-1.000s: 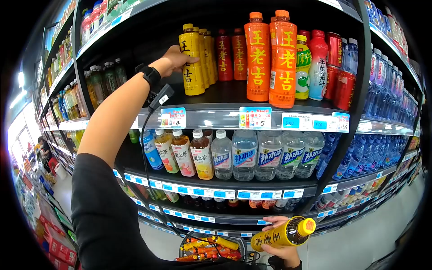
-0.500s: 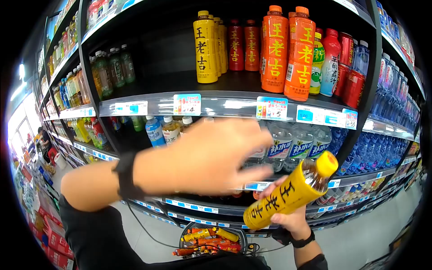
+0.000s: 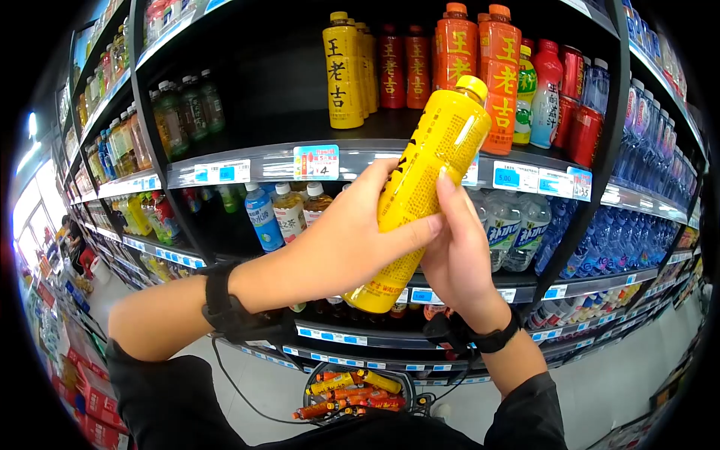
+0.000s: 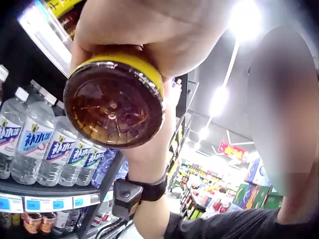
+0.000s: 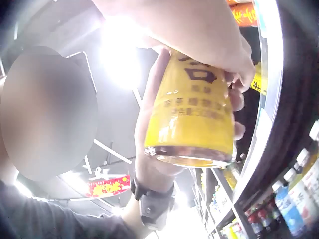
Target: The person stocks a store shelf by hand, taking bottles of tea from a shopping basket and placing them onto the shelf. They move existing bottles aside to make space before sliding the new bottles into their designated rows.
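A yellow bottle (image 3: 442, 139) with a yellow cap is held tilted between both hands, its cap pointing up and right towards the shelf. My left hand (image 3: 360, 236) grips its lower half from the left, thumb laid across the front. From the right, my right hand (image 3: 459, 262) holds it too, thumb tip against the label and fingers behind. The left wrist view shows the brown see-through base (image 4: 114, 107) below the hands. Dark lettering on the yellow label (image 5: 192, 107) faces the right wrist camera. Similar yellow bottles (image 3: 343, 75) stand in a row on the upper shelf.
Orange bottles (image 3: 501, 86) and dark red bottles (image 3: 391, 67) share the upper shelf. Its edge (image 3: 262, 166) carries price tags behind the hands. Clear water bottles (image 3: 529, 229) line the shelf below. A basket (image 3: 409, 391) of yellow, orange and red bottles sits on the floor.
My left hand has come down from the yellow bottle on the shelf and now grips the one my right hand held. That bottle has risen and moved left, to in front of the shelf.
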A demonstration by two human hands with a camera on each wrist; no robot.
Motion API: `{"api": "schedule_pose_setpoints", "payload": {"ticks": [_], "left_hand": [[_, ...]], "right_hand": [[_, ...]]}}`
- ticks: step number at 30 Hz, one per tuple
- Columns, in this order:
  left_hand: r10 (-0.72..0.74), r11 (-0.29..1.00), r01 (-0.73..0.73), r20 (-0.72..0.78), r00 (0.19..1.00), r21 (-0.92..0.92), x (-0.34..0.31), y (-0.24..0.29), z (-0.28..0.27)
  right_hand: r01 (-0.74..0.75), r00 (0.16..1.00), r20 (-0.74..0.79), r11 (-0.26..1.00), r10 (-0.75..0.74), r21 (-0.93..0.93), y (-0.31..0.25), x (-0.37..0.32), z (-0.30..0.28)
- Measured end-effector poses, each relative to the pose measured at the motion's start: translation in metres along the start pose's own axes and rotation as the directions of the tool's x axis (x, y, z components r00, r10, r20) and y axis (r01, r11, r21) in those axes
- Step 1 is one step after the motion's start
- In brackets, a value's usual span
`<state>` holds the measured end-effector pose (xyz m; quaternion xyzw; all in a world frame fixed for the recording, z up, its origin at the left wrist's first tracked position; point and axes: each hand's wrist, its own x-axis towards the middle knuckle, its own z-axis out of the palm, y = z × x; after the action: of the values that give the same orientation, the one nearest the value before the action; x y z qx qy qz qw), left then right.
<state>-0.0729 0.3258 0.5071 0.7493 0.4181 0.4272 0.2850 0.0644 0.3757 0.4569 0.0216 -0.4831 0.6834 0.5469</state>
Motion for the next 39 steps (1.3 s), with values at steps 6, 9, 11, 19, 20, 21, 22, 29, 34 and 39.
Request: {"api": "schedule_pose_setpoints", "payload": {"ticks": [6,9,11,19,20,21,22,29,34,39], "left_hand": [[-0.175,0.940,0.149,-0.058,0.983,-0.306,0.017,0.018,-0.040],[-0.245,0.824,0.097,-0.195,0.950,-0.558,0.034,0.020,-0.057],[-0.259,0.671,0.055,-0.164,0.952,-0.739,0.056,0.009,-0.081],[-0.244,0.707,-0.036,-0.291,0.925,-0.706,0.106,-0.019,-0.136],[-0.226,0.778,-0.077,-0.393,0.891,-0.623,0.109,-0.019,-0.136],[-0.223,0.809,-0.108,-0.472,0.853,-0.578,0.110,-0.014,-0.130],[-0.222,0.809,-0.109,-0.472,0.853,-0.578,0.114,-0.018,-0.134],[0.143,0.980,-0.195,-0.537,0.831,-0.040,0.145,-0.043,-0.145],[0.112,0.993,-0.110,-0.552,0.826,0.037,0.176,-0.062,-0.152],[0.010,0.996,0.043,-0.562,0.827,0.082,0.186,-0.067,-0.142]], "right_hand": [[0.309,0.948,0.082,0.824,-0.308,-0.475,0.006,-0.029,-0.038],[0.322,0.938,0.043,0.825,-0.343,-0.465,0.010,-0.050,-0.064],[0.305,0.947,0.054,0.836,-0.316,-0.456,0.014,-0.065,-0.078],[0.124,0.953,-0.154,0.797,-0.262,-0.591,0.022,-0.122,-0.111],[0.111,0.943,-0.180,0.772,-0.281,-0.625,0.025,-0.128,-0.115],[0.085,0.932,-0.220,0.760,-0.290,-0.644,0.028,-0.135,-0.122],[0.085,0.931,-0.219,0.760,-0.290,-0.644,0.030,-0.141,-0.129],[-0.001,0.874,-0.372,0.765,-0.312,-0.644,0.042,-0.161,-0.158],[-0.033,0.852,-0.423,0.774,-0.310,-0.633,0.049,-0.166,-0.165],[-0.092,0.835,-0.467,0.763,-0.291,-0.640,0.052,-0.170,-0.168]]}}
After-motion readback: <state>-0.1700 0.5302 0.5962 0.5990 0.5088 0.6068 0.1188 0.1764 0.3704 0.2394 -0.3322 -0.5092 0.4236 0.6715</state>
